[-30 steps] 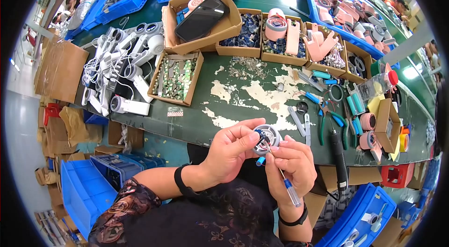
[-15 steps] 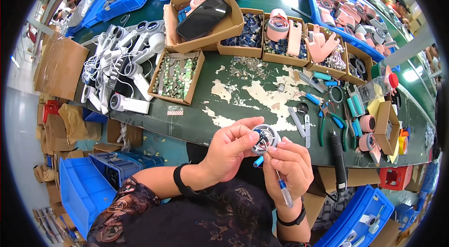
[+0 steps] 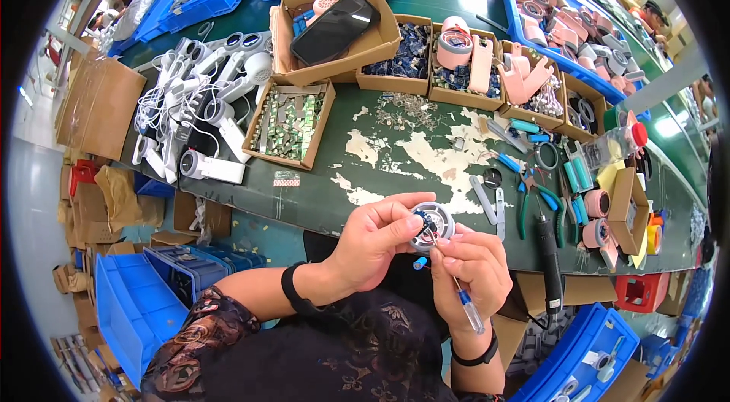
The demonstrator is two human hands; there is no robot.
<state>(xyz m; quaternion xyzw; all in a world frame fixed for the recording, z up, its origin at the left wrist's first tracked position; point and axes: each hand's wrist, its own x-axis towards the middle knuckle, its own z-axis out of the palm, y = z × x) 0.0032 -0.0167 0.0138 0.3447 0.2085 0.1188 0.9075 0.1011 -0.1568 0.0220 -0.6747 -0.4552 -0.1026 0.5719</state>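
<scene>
Above the front edge of the bench, my left hand (image 3: pixel 374 241) is closed round the rim of a small grey fan head (image 3: pixel 445 218). Its open face shows a small dark circuit board and thin wires, with my left thumb against the board. My right hand (image 3: pixel 479 269) is closed on a screwdriver (image 3: pixel 470 312) with a clear and blue handle, slanting down to the right. The fingertips of that hand meet at the wires by the fan head's lower edge, partly hiding the shaft and tip. Just below hangs a blue cylindrical battery (image 3: pixel 420 263).
Pliers (image 3: pixel 525 208), a black electric screwdriver (image 3: pixel 547 261) and pink fan parts (image 3: pixel 597 231) lie right. Small cardboard boxes of boards (image 3: pixel 328 124) and pink housings (image 3: pixel 480 63) line the bench; a phone (image 3: pixel 334 28) rests on one. White handheld fans (image 3: pixel 209 166) crowd the left.
The screwdriver handle has shifted slightly right and up with my right hand. The battery below the fan head has turned more end-on. My left hand keeps its hold.
</scene>
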